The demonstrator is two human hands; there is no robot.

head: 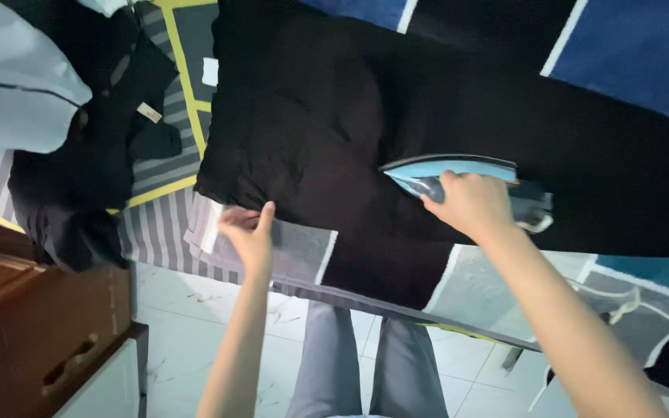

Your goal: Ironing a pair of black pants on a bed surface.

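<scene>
White marbled floor tiles [195, 325] below; brown wood cabinet [32, 325] w/ slot handle at left. Dim, bluish light overall.

One light-blue steam iron [466, 182]. One black cloth garment [334, 116] spread flat on one patterned blue, grey and black covered ironing board [296, 255]. One heap of dark clothes [94, 155]. One brown wooden cabinet [32, 325]. Two bare hands: left [248, 232], right [470, 203].
</scene>
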